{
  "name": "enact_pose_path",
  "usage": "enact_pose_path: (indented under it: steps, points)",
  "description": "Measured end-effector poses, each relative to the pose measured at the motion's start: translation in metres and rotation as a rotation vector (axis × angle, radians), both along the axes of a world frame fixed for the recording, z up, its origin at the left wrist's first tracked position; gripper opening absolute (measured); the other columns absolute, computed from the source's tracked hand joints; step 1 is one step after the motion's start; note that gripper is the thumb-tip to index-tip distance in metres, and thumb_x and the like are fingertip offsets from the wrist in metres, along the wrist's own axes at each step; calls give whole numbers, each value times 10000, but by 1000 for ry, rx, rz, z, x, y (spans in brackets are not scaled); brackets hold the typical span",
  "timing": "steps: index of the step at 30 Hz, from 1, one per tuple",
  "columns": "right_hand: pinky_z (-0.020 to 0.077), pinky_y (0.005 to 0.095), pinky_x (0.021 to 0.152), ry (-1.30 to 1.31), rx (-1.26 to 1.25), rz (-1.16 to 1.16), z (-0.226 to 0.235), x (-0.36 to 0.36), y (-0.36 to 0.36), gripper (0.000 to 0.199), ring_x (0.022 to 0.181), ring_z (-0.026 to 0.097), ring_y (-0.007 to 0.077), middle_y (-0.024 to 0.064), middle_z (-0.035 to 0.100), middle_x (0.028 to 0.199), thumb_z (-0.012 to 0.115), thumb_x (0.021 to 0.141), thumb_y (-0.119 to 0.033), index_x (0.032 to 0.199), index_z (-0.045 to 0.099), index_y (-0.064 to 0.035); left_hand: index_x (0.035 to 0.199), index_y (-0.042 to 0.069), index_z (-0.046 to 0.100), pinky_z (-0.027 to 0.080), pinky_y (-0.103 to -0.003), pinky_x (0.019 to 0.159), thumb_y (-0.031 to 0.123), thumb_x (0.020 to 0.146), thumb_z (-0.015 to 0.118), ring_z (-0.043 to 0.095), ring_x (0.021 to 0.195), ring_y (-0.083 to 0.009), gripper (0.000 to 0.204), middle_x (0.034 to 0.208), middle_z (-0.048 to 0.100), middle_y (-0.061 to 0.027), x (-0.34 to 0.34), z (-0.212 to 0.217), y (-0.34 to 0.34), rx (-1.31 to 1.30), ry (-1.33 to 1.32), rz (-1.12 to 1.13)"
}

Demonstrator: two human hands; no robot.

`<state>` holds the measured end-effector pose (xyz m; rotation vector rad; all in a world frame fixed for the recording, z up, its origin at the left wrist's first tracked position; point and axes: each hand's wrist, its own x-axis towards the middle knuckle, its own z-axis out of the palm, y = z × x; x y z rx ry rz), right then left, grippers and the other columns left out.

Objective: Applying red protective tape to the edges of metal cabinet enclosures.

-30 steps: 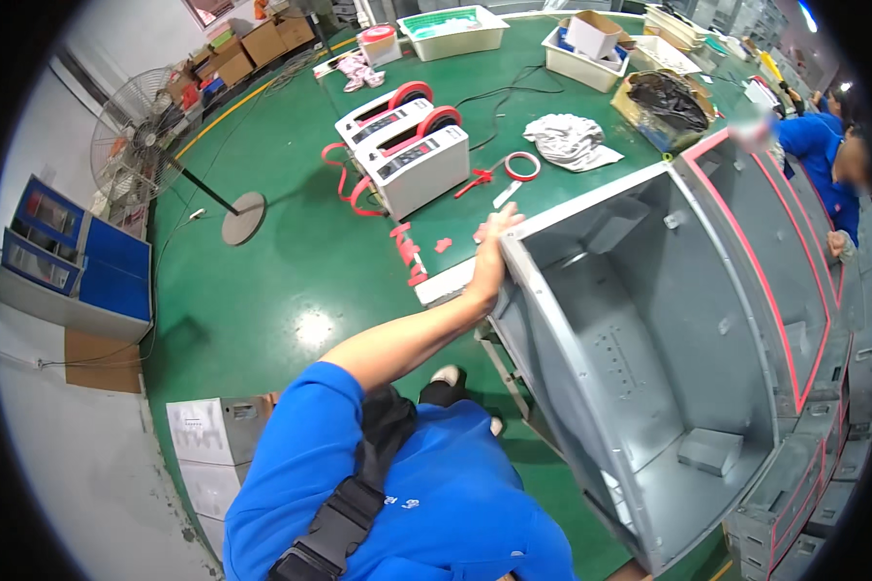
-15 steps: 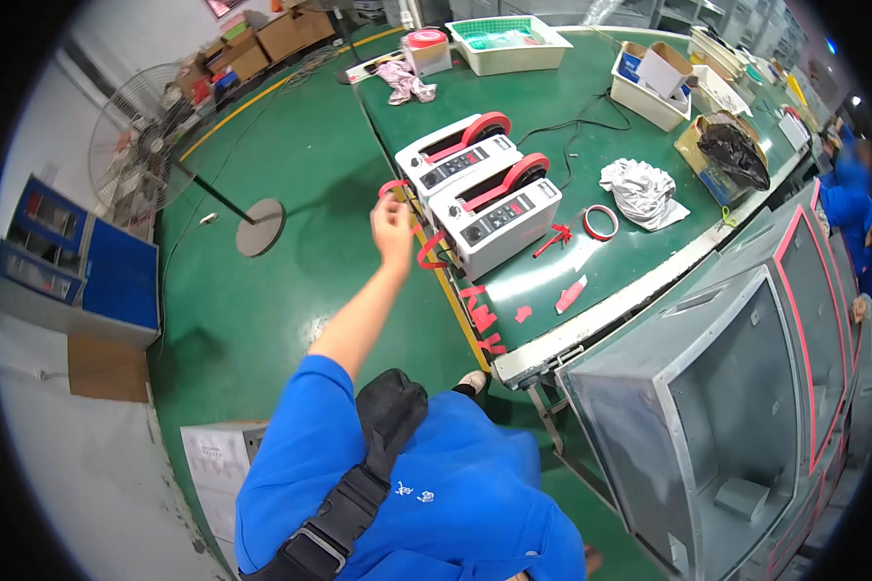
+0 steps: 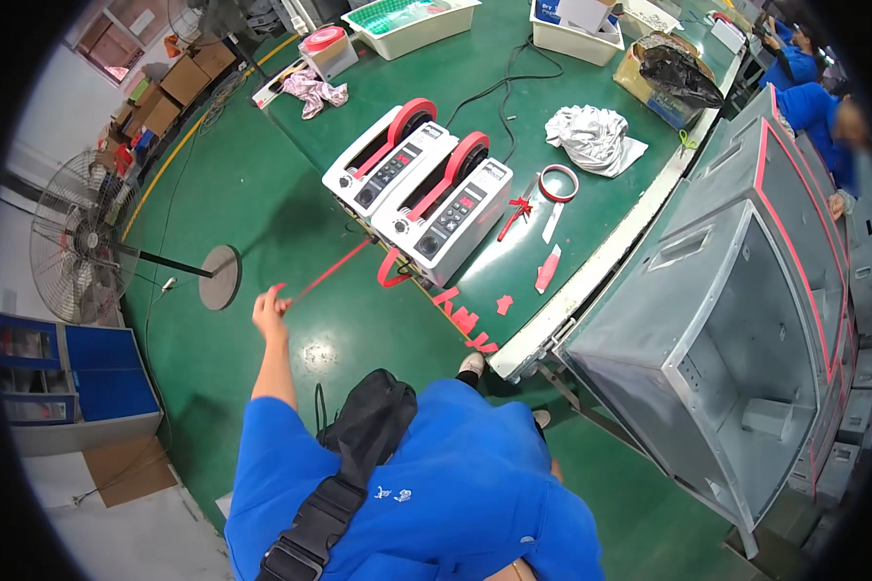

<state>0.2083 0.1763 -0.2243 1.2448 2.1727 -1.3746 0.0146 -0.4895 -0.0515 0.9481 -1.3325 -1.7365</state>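
Observation:
My left hand (image 3: 272,314) is out to the left over the floor, its fingers closed on the end of a red tape strip (image 3: 331,271). The strip runs taut to the front of the farther of two white tape dispensers (image 3: 389,160) on the green table. Each machine carries a red tape roll; the nearer tape dispenser (image 3: 443,221) has a loop of red tape (image 3: 389,270) hanging from its front. Cut red tape pieces (image 3: 462,315) stick along the table edge. My right hand does not show.
A red tape ring (image 3: 558,183), a red-handled tool (image 3: 515,219) and a crumpled white cloth (image 3: 591,138) lie on the table. Grey metal cabinets (image 3: 669,320) stand at the right, co-workers in blue beyond. A standing fan (image 3: 89,237) is at the left.
My left hand has moved left and down, away from the dispensers, drawing out a length of red tape. The view has shifted, so the table appears farther left.

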Motion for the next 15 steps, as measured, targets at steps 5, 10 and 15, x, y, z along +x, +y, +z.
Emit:
enact_pose_path:
  steps: [5,10,15]
  points:
    - [439,302,804,-237,206,234,34,18,11,297,911,570,217,136,599,1000,515,821,-153,1058,554,21,696,35,539,301,-203,392,170,790,612,349,441,-60,179,536,369,44,97,10,-16,-131,-242,260]
    - [409,323,868,475,-129,538,213,-141,-54,330,998,543,268,164,555,1095,535,793,-100,1110,521,-9,783,28,591,323,-199,429,152,806,604,402,488,-44,126,592,470,29,61,123,107,-390,-517,-523]
    - [392,369,877,1224,-38,1273,387,-223,-111,389,1018,509,292,132,550,1068,629,720,-126,1079,526,-17,857,24,601,416,-265,529,106,785,614,548,601,-152,110,717,577,-74,23,192,326,-670,-176,-1402]
